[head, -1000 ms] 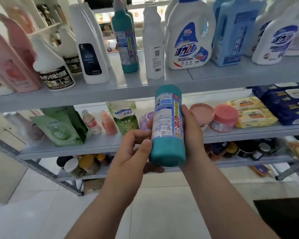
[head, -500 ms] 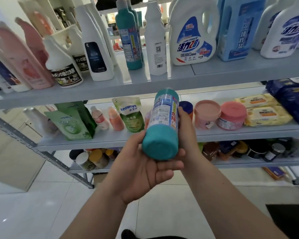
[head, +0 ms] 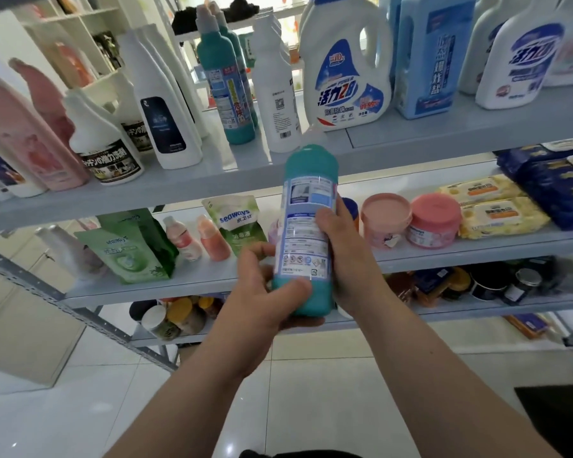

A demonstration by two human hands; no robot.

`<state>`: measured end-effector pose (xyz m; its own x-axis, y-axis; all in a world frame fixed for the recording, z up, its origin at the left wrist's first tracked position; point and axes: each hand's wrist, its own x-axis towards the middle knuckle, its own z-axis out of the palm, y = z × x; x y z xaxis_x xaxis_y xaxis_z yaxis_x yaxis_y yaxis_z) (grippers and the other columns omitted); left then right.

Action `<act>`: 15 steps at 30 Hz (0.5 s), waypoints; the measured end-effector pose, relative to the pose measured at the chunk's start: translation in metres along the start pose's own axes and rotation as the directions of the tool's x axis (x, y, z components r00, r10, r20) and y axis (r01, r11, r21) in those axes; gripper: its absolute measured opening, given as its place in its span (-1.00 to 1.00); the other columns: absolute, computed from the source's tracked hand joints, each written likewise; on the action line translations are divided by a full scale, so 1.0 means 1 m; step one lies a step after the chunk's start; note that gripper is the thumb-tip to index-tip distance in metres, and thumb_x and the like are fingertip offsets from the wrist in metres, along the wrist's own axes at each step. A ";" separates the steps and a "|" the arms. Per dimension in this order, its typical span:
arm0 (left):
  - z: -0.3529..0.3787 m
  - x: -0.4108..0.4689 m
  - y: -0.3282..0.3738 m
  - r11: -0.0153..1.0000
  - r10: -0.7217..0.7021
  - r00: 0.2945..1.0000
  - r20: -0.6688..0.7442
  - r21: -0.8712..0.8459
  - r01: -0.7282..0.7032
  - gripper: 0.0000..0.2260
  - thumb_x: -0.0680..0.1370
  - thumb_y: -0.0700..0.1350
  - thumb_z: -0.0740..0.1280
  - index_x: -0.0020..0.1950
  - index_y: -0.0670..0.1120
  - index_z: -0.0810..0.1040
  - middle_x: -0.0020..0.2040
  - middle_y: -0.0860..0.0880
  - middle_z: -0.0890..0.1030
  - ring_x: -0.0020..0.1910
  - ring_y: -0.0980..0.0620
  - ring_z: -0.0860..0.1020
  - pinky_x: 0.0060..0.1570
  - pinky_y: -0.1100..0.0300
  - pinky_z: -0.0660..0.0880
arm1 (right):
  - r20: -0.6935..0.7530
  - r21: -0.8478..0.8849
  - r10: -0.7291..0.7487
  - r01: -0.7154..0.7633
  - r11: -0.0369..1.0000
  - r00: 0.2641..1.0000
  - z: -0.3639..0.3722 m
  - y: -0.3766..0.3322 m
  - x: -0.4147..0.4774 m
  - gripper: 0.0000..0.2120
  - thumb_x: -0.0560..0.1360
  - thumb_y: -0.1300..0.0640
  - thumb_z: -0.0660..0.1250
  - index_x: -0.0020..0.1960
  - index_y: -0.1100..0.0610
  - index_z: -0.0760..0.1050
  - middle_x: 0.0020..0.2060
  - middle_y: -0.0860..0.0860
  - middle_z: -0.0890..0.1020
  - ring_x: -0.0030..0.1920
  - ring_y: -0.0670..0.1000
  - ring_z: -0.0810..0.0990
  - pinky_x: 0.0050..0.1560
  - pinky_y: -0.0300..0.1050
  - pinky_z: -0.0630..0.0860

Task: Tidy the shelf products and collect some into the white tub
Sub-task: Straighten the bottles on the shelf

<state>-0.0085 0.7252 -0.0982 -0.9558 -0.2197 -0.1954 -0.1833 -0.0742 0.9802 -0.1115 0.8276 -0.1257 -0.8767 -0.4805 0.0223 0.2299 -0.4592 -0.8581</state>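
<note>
Head camera looks down two bare forearms to a teal bottle (head: 306, 226), held in the air about upright, just in front of the shelving. The left hand (head: 262, 292) cups its lower end, thumb pressed across the near face and fingers curled round behind. The right hand (head: 348, 259) wraps the bottle's right side, thumb lying over the pale blue label.

Beyond them, the middle shelf (head: 477, 254) carries green pouches (head: 129, 256) on the left, two small orange bottles (head: 212, 239), pink tubs (head: 434, 219) right of the held bottle, and yellow wipe packs (head: 500, 216) further right.

Farther up, the top shelf (head: 411, 140) holds a matching teal bottle (head: 227, 90) standing among white bottles (head: 275, 104), a big detergent jug (head: 344, 77) to its right, and pink bottles (head: 30, 137) at far left.
</note>
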 end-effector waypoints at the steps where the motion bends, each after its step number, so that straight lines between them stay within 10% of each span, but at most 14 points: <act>1: 0.000 0.001 -0.001 0.965 0.112 0.992 -0.055 0.244 -0.096 -0.44 0.46 -0.20 0.54 0.24 0.15 0.28 0.19 0.03 0.54 0.07 0.05 0.67 -0.16 0.20 0.65 | -0.024 -0.014 0.006 -0.006 1.000 1.000 0.001 -0.001 -0.001 -0.52 0.53 -0.11 0.42 0.38 -0.02 0.41 0.13 0.08 0.70 0.07 0.09 0.73 0.05 0.07 0.68; 5: 0.002 0.005 -0.007 0.789 0.332 0.943 -0.024 0.555 -0.264 -0.34 0.37 -0.02 0.61 0.21 0.24 0.21 0.19 0.23 0.42 0.13 0.29 0.56 -0.04 0.34 0.61 | -0.162 0.071 -0.003 0.015 0.997 0.987 0.002 0.000 0.000 -0.60 0.54 -0.03 0.45 0.31 0.05 0.46 0.01 0.10 0.73 -0.03 0.14 0.75 0.00 0.10 0.67; 9: 0.005 0.012 -0.009 1.000 0.020 0.997 0.078 0.008 -0.020 -0.50 0.41 0.01 0.49 0.26 0.13 0.35 0.20 -0.04 0.59 0.01 -0.07 0.70 -0.16 0.08 0.67 | -0.124 0.306 0.065 -0.024 0.952 0.990 -0.002 -0.004 -0.001 -0.35 0.44 -0.16 0.41 0.38 0.21 0.44 -0.02 0.21 0.68 -0.12 0.13 0.72 -0.11 0.01 0.69; 11: 0.005 0.013 -0.008 0.946 -0.088 0.970 0.226 -0.285 0.152 -0.47 0.42 0.01 0.44 0.35 -0.04 0.41 0.09 -0.17 0.68 -0.11 -0.20 0.70 -0.24 0.05 0.67 | -0.082 0.352 0.053 -0.021 0.936 0.995 -0.002 -0.004 -0.001 -0.38 0.41 -0.17 0.30 0.30 0.24 0.49 -0.12 0.18 0.68 -0.20 0.09 0.70 -0.18 -0.06 0.68; 15: 0.002 0.014 -0.008 0.941 -0.070 0.978 0.196 -0.313 0.130 -0.48 0.43 -0.05 0.50 0.35 -0.07 0.45 0.16 -0.21 0.66 -0.03 -0.20 0.70 -0.22 0.05 0.67 | -0.041 0.349 0.062 -0.044 0.936 0.997 0.001 -0.002 0.003 -0.53 0.50 -0.17 0.19 0.14 0.20 0.54 -0.17 0.15 0.70 -0.21 0.08 0.70 -0.15 -0.04 0.67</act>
<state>-0.0210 0.7244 -0.1084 -0.9670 -0.0194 -0.2542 -0.2252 -0.4025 0.8873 -0.1139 0.8268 -0.1238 -0.8774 -0.4769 -0.0524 0.4013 -0.6696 -0.6249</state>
